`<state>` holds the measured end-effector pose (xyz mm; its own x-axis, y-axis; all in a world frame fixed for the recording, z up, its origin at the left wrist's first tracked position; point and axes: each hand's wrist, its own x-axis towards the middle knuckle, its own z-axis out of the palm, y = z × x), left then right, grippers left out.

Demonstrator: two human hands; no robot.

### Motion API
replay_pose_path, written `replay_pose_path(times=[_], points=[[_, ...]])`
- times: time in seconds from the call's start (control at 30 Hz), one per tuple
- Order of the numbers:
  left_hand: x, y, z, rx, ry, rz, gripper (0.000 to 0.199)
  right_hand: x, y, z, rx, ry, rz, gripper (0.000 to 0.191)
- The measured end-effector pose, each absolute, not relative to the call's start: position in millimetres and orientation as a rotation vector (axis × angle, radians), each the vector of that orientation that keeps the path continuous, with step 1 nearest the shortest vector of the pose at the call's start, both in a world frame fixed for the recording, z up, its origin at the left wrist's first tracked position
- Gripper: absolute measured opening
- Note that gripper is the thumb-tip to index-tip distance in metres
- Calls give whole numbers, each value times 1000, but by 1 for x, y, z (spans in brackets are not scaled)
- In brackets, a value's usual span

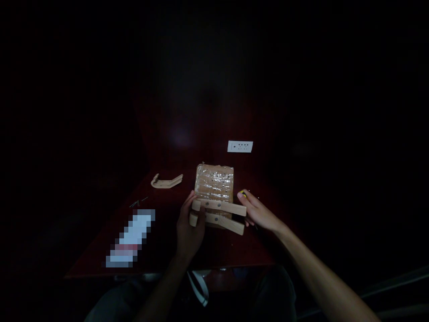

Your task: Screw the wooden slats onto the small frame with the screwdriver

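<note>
A tan block wrapped in shiny clear plastic (214,181) stands at the middle of the dark red table. Across its lower part lie two pale wooden pieces, an upper one (233,208) and a lower one (231,224), with dark round screw heads in them. My left hand (191,226) is wrapped round their left ends and the block's left side. Just right of the block, my right hand (256,210) is closed round a small yellow and black object (243,194), most of which the fingers hide.
A curved wooden piece (167,182) lies at the back left, with small thin metal items (136,203) nearer. A blurred pale sheet (130,239) is at the front left. The table's front edge (234,267) runs above my knees. A white socket panel (240,146) is behind.
</note>
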<state>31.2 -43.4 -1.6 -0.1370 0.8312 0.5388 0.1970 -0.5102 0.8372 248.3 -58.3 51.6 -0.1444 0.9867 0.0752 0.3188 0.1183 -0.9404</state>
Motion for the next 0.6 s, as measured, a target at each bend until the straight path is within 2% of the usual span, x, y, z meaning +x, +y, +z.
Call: replay_pose_path(times=[0.2,0.6], points=[[33,-40,-5,1722,1111,1684,43,249,-54,49,-1260,-1497,1158,40],[29,-36,-1,1653,1151,1611,41,245,-61,41,-1323,-1491,1155,42]])
